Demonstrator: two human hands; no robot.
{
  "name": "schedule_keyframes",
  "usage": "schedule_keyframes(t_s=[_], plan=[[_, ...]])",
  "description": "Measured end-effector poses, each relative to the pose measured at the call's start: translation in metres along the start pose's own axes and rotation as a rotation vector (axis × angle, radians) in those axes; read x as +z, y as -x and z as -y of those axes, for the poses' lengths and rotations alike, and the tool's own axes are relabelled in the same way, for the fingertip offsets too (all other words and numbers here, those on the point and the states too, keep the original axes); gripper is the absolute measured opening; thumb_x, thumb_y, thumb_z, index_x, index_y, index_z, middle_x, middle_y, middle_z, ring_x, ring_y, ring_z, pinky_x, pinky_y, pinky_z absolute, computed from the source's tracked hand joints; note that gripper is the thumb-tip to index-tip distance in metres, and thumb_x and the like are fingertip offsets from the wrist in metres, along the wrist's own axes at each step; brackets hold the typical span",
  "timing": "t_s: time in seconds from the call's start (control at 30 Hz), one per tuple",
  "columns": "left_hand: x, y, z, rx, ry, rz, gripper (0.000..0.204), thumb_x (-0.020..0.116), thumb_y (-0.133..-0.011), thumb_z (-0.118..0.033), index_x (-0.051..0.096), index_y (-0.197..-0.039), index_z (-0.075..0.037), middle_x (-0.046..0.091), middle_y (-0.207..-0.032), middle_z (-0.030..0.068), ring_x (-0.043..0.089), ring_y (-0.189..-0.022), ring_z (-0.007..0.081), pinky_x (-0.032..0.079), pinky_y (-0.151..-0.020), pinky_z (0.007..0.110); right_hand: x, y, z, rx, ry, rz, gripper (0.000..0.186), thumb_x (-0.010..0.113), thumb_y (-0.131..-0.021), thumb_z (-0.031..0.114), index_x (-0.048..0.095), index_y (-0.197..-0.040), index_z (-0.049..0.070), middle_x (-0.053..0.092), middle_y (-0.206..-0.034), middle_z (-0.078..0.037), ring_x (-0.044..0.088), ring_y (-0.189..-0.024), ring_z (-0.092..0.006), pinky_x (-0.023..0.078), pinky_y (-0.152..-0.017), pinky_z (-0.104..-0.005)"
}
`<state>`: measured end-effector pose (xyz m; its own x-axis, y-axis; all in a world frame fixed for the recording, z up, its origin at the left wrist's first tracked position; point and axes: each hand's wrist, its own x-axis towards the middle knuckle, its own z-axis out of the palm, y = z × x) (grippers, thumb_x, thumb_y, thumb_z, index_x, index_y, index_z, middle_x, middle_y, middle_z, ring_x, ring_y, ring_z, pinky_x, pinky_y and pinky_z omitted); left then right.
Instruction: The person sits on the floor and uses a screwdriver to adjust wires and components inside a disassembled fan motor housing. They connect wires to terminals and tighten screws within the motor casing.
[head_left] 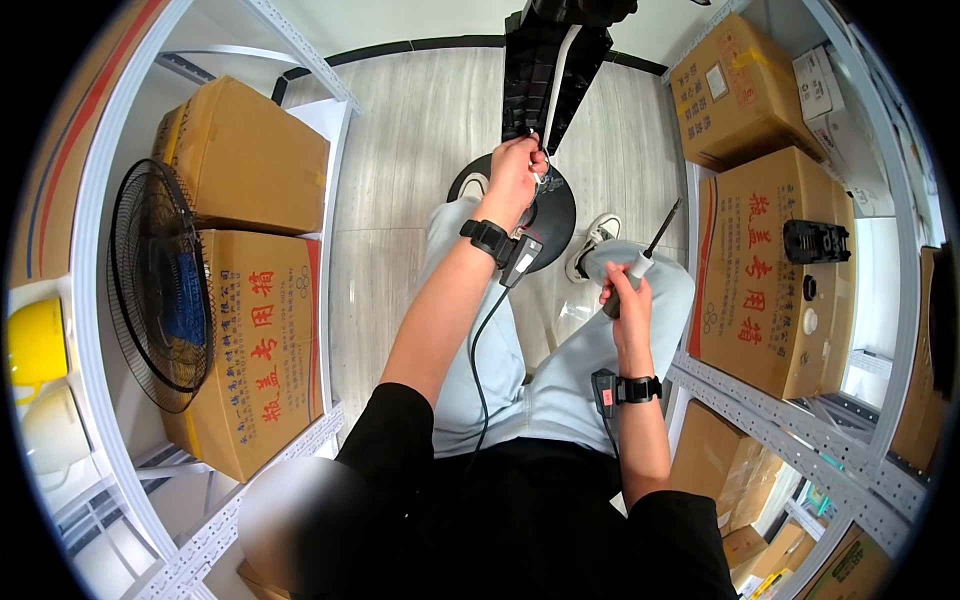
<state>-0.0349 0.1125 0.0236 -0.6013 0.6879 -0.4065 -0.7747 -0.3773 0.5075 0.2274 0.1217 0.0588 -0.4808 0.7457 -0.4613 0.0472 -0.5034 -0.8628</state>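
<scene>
In front of me, at the top middle, stands an opened black plastic fan column (pixel 525 85) with a white cable (pixel 562 75) running down it. My left hand (pixel 515 178) is at its lower end, fingers closed on thin wires. Some wires hang below the hand over a round black base (pixel 560 205) on the floor. My right hand (pixel 630 312) is wrapped round the grey handle of a screwdriver (pixel 641 266) above my right thigh. Its dark shaft points up and away, apart from the column. The exact grip on the wires is partly hidden by my fingers.
Metal shelves flank me. The left one holds cardboard boxes (pixel 262 150) and a black wire fan grille (pixel 128 300). On a box (pixel 745 300) at right lie a black plastic part (pixel 817 242), a black knob (pixel 809 287) and a white knob (pixel 809 321). Wrist devices trail black cables (pixel 476 370).
</scene>
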Motion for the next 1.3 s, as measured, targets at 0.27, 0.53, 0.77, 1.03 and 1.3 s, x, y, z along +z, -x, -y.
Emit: schedule_keyframes(t_s=[0.27,0.53,0.77,1.03,1.3], plan=[[-0.007,-0.004,0.001,-0.023,0.300,-0.019,0.006,0.046,-0.086,0.002,0.049,-0.092,0.001,0.052,-0.078,0.0094,0.051,-0.066,0.0181,0.043,-0.057,0.029,0.000,0.001,-0.001,-0.004,0.003,-0.007,0.019,0.069,-0.087,0.016,0.054,-0.087,0.005,0.055,-0.069,-0.002,0.050,-0.057,-0.0096,0.041,-0.054,-0.0242],[0.000,0.006,0.010,0.138,-0.100,-0.136,0.020,0.053,-0.088,0.001,0.052,-0.108,0.001,0.062,-0.092,0.0092,0.060,-0.076,0.0152,0.046,-0.062,0.027,0.001,0.000,-0.001,-0.012,-0.008,-0.001,0.018,0.069,-0.087,0.016,0.054,-0.088,0.005,0.055,-0.069,-0.001,0.051,-0.057,-0.0093,0.041,-0.053,-0.0237],[-0.004,0.017,0.009,0.369,-0.402,-0.126,0.030,0.058,-0.086,-0.001,0.055,-0.115,0.002,0.067,-0.102,0.0095,0.061,-0.079,0.0111,0.043,-0.067,0.022,0.002,0.000,-0.003,-0.004,-0.002,0.007,0.018,0.069,-0.087,0.017,0.054,-0.087,0.006,0.055,-0.069,-0.001,0.050,-0.057,-0.0089,0.041,-0.053,-0.0235],[0.007,0.027,-0.002,0.298,-0.462,-0.208,0.022,0.057,-0.089,-0.003,0.060,-0.110,0.002,0.069,-0.099,0.0096,0.062,-0.071,0.0102,0.044,-0.061,0.023,0.000,-0.004,-0.006,0.008,-0.006,0.009,0.019,0.070,-0.086,0.017,0.055,-0.087,0.006,0.056,-0.071,-0.001,0.051,-0.057,-0.0089,0.041,-0.053,-0.0230],[0.001,0.020,0.001,0.284,-0.503,-0.180,0.023,0.055,-0.091,-0.003,0.056,-0.112,0.006,0.068,-0.093,0.0125,0.062,-0.070,0.0114,0.045,-0.057,0.022,0.003,-0.003,-0.005,0.000,0.019,0.019,0.021,0.068,-0.087,0.019,0.052,-0.089,0.006,0.055,-0.071,-0.003,0.051,-0.057,-0.0110,0.042,-0.053,-0.0238]])
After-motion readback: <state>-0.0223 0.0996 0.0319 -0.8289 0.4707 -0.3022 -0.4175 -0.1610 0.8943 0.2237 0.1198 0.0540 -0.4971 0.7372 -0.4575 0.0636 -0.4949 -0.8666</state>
